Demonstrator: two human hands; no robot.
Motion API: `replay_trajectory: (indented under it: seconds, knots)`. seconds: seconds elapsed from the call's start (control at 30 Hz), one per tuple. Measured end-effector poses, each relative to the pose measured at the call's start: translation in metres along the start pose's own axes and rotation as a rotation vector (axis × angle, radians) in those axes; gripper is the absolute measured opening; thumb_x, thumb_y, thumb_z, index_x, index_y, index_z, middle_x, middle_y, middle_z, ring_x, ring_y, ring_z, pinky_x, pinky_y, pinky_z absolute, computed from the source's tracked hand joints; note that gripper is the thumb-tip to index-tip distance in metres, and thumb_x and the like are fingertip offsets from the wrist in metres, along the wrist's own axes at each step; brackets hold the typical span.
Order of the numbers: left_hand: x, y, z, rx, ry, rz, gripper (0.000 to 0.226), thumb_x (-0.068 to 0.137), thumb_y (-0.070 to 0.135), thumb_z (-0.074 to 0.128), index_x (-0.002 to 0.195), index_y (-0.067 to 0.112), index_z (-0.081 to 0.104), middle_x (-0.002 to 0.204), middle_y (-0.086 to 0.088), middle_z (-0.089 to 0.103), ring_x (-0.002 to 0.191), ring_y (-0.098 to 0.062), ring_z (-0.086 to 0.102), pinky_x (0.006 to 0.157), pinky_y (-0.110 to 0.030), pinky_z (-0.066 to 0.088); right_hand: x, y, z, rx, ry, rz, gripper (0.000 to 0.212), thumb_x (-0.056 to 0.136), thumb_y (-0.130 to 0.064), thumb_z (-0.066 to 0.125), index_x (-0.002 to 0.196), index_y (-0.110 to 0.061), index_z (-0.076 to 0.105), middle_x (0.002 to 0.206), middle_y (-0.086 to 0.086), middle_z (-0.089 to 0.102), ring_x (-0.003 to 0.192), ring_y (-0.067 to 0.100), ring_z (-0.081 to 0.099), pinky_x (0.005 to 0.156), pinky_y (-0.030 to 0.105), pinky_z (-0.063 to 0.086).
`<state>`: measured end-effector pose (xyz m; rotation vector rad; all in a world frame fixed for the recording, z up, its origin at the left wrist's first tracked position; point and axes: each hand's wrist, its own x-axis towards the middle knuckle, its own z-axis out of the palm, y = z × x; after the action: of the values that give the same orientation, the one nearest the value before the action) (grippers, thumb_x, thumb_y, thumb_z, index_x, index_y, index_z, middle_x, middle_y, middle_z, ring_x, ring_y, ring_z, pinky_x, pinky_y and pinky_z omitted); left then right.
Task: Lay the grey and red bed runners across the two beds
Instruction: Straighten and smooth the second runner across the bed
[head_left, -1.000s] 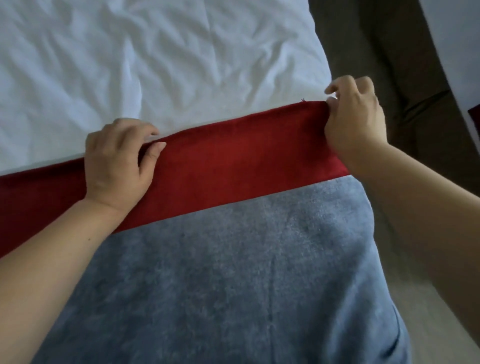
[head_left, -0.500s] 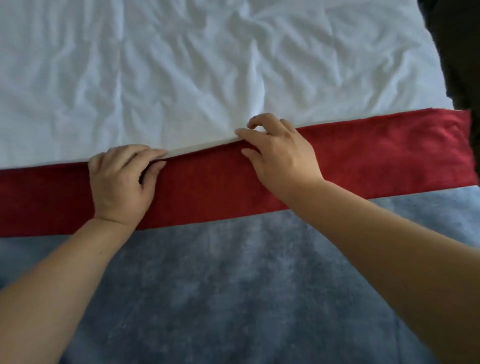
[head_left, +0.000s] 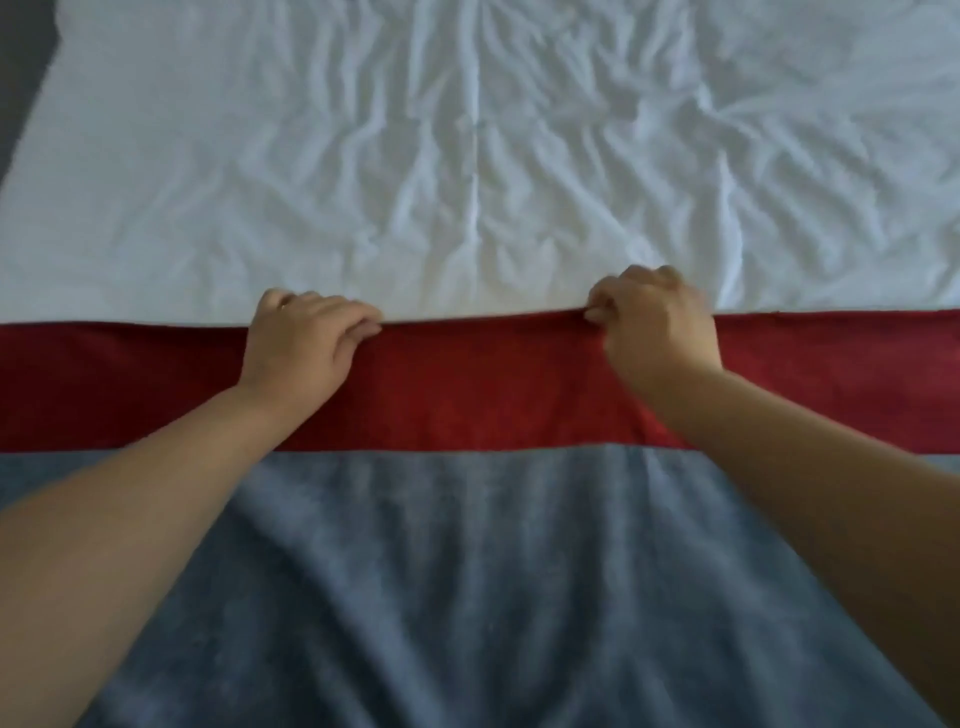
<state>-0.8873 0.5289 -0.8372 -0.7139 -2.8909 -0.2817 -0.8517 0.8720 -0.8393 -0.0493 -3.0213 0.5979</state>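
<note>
Since half a second earlier the right hand (head_left: 655, 325) slid toward 3 o'clock, both it and the left hand (head_left: 304, 343) pinching the bed runner (head_left: 483, 384) at its 12 o'clock edge on the white sheet (head_left: 467, 156), where uneven tugging risked skewing it.

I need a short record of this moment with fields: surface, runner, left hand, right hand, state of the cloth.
surface: white sheet, creased, with a fold line down its middle
runner: bed runner, a red band on the far side and a grey part on the near side, lying across the bed
left hand: left hand, grip closed on the far edge of the red band
right hand: right hand, pinching the same edge
state of the cloth: the edge runs nearly straight; soft folds in the grey part fan toward the viewer
</note>
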Motion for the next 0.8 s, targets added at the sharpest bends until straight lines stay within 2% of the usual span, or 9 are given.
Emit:
replay_trajectory:
  seconds: [0.07,0.13,0.17,0.23,0.27,0.33,0.43,0.63,0.8]
  knots:
    - [0.014,-0.009,0.004,-0.001,-0.028,-0.061,0.025,0.1,0.038,0.057,0.102,0.021,0.075,0.095,-0.005,0.077,0.091,-0.034,0.067,0.086,-0.046,0.039,0.011,-0.003,0.008,0.021,0.025,0.172,0.015,0.093,-0.017,0.059,0.098,-0.019,0.073,0.099,0.01,0.067,0.1,0.035,0.055,0.082,0.038,0.04]
    - [0.02,-0.008,0.015,0.027,-0.082,-0.193,0.022,0.098,0.038,0.059,0.11,0.022,0.068,0.108,-0.01,0.069,0.107,-0.039,0.058,0.092,-0.049,0.037,0.006,-0.008,0.022,0.024,0.02,0.251,0.028,0.092,-0.013,0.049,0.109,-0.021,0.069,0.112,0.012,0.063,0.116,0.037,0.051,0.102,0.041,0.033]
    - [0.014,-0.005,0.023,0.04,-0.107,-0.263,0.025,0.099,0.037,0.056,0.117,0.022,0.063,0.117,-0.014,0.062,0.115,-0.04,0.054,0.096,-0.051,0.035,-0.005,-0.013,0.032,0.015,0.01,0.254,0.041,0.088,-0.009,0.043,0.12,-0.023,0.065,0.125,0.013,0.058,0.128,0.038,0.045,0.116,0.043,0.024]
    - [-0.012,0.009,0.035,0.058,-0.106,-0.329,0.036,0.102,0.036,0.043,0.134,0.024,0.054,0.137,-0.016,0.051,0.131,-0.039,0.045,0.108,-0.054,0.029,-0.036,-0.025,0.047,-0.024,0.004,0.254,0.064,0.088,-0.008,0.036,0.147,-0.03,0.045,0.159,0.012,0.032,0.152,0.037,0.018,0.126,0.045,-0.002]
    - [-0.031,0.019,0.037,0.059,-0.094,-0.324,0.043,0.104,0.037,0.039,0.144,0.027,0.047,0.149,-0.016,0.044,0.141,-0.038,0.038,0.115,-0.055,0.024,-0.053,-0.032,0.053,-0.048,0.009,0.256,0.065,0.095,-0.014,0.034,0.156,-0.034,0.031,0.168,0.008,0.016,0.156,0.034,0.004,0.125,0.045,-0.007]
    - [-0.075,0.039,0.035,0.02,-0.126,-0.283,0.051,0.108,0.043,0.032,0.159,0.033,0.03,0.168,-0.015,0.022,0.155,-0.037,0.018,0.123,-0.055,0.014,-0.089,-0.044,0.061,-0.086,-0.032,0.221,0.057,0.105,-0.034,0.027,0.161,-0.036,0.014,0.171,0.002,0.003,0.157,0.029,-0.004,0.126,0.047,-0.006]
    - [-0.145,0.071,0.024,-0.048,-0.271,-0.206,0.06,0.108,0.054,0.027,0.164,0.035,0.014,0.173,-0.009,0.005,0.159,-0.033,0.005,0.127,-0.055,0.009,-0.145,-0.056,0.063,-0.101,-0.166,0.104,0.057,0.107,-0.046,0.023,0.161,-0.036,0.011,0.171,0.0,0.004,0.157,0.026,-0.002,0.127,0.049,-0.001]
    - [-0.264,0.142,-0.011,-0.112,-0.419,-0.138,0.063,0.105,0.06,0.028,0.162,0.032,0.025,0.172,-0.008,0.011,0.159,-0.031,0.011,0.124,-0.059,0.017,-0.26,-0.076,0.041,-0.106,-0.385,-0.086,0.06,0.106,-0.052,0.025,0.162,-0.035,0.012,0.171,0.0,0.002,0.157,0.027,-0.003,0.126,0.052,0.003]
    - [-0.34,0.169,-0.034,-0.072,-0.404,-0.166,0.069,0.1,0.068,0.029,0.162,0.037,0.023,0.171,-0.01,0.017,0.157,-0.034,0.019,0.121,-0.067,0.015,-0.357,-0.111,0.024,0.095,-0.382,-0.394,0.064,0.102,-0.055,0.042,0.16,-0.035,0.025,0.17,0.001,0.013,0.156,0.03,0.013,0.124,0.054,0.009]
